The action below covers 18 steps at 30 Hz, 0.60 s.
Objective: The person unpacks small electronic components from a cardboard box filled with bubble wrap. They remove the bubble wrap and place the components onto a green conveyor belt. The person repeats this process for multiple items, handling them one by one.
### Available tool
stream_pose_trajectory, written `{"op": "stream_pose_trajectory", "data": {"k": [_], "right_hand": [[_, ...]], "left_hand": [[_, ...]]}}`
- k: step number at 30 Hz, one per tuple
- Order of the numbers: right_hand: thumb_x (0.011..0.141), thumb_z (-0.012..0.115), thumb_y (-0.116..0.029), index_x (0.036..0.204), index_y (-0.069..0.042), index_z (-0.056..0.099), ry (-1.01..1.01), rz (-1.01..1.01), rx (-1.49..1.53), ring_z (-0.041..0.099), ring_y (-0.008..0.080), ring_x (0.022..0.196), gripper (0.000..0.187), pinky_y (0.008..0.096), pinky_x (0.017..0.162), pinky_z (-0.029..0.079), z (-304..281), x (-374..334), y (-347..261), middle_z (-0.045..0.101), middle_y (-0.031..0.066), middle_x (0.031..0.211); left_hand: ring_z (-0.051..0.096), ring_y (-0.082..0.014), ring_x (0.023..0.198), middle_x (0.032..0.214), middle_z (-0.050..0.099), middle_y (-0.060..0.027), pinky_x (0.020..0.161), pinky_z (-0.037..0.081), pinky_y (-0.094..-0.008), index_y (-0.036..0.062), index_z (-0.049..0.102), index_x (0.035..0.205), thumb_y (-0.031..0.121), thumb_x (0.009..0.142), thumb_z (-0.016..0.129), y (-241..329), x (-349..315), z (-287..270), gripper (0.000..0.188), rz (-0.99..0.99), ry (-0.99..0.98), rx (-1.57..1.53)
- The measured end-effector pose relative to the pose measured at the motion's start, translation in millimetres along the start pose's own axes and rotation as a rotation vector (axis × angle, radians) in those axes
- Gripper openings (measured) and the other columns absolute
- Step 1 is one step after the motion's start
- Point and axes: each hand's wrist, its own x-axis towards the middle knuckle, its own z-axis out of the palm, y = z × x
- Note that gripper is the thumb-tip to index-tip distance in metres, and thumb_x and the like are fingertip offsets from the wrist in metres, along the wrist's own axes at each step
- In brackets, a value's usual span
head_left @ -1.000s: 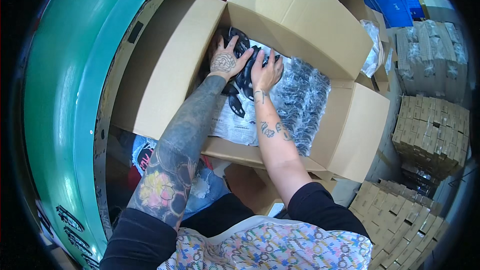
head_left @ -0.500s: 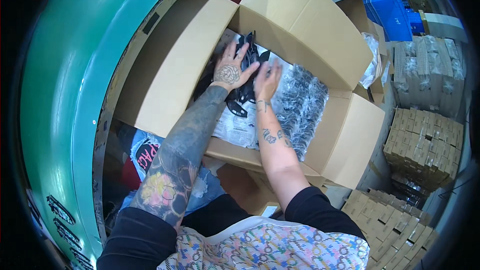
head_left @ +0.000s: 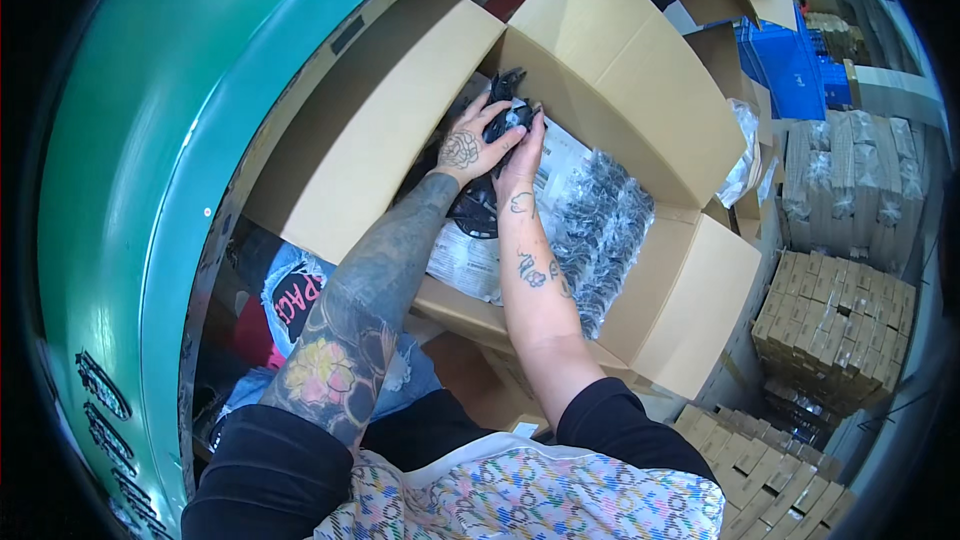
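Inside a large open cardboard box point(head_left: 640, 70), both hands close in on a pile of loose black plastic parts point(head_left: 508, 85). My left hand point(head_left: 466, 145) grips the pile from its left side, fingers curled over the top and thumb pointing right. On the opposite side my right hand point(head_left: 521, 155) is cupped against the same parts, its palm turned inward. More black pieces, one of them curved, lie below the hands on a printed paper sheet point(head_left: 465, 258). Right of the hands sit rows of dark parts in clear plastic wrap point(head_left: 605, 230). My hands hide some of the pile.
A green belt point(head_left: 130, 190) with several black oval parts point(head_left: 105, 380) curves along the left. Stacked brown cartons point(head_left: 830, 325) stand at the right, below plastic-wrapped stacks point(head_left: 850, 185). Blue crates point(head_left: 785, 60) are at the upper right. The box flaps spread outward.
Both hands have come together around the black parts; the right hand, blurred and apart before, now presses against them. The view has shifted slightly.
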Motion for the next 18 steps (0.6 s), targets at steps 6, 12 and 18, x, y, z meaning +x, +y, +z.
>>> {"op": "stream_pose_trajectory", "data": {"k": [6,12,18], "right_hand": [[0.095,0.052,-0.040,0.129,-0.011,0.049,-0.064,0.063,0.056,0.056,0.0206,0.111,0.044,0.0360,0.094,0.047,-1.1,-18.4,-13.6,0.057,0.0055,0.121],[0.094,0.058,-0.037,0.128,-0.012,0.049,-0.103,-0.164,0.082,0.053,0.0209,0.112,0.043,0.0379,0.096,0.045,13.0,-41.6,-75.2,0.053,0.0079,0.123],[0.095,0.057,-0.035,0.129,-0.011,0.048,-0.241,-0.284,-0.042,0.054,0.0203,0.112,0.043,0.0364,0.095,0.046,52.1,-101.5,-170.7,0.053,0.0082,0.123]], "left_hand": [[0.049,-0.0413,0.123,0.143,0.044,-0.0199,0.105,0.038,-0.0463,0.0213,0.062,0.126,0.046,0.075,0.072,20.8,-14.7,0.2,0.058,0.002,0.020,0.178],[0.052,-0.0394,0.116,0.139,0.049,-0.0184,0.099,0.043,-0.0467,0.0175,0.063,0.122,0.038,0.072,0.070,96.5,-20.0,-16.9,0.055,0.247,0.100,0.117],[0.061,-0.0335,0.096,0.117,0.061,-0.0171,0.076,0.048,-0.0454,0.0135,0.071,0.086,0.037,0.068,0.070,210.5,-36.9,-73.5,0.029,0.665,0.398,-0.116]]}}
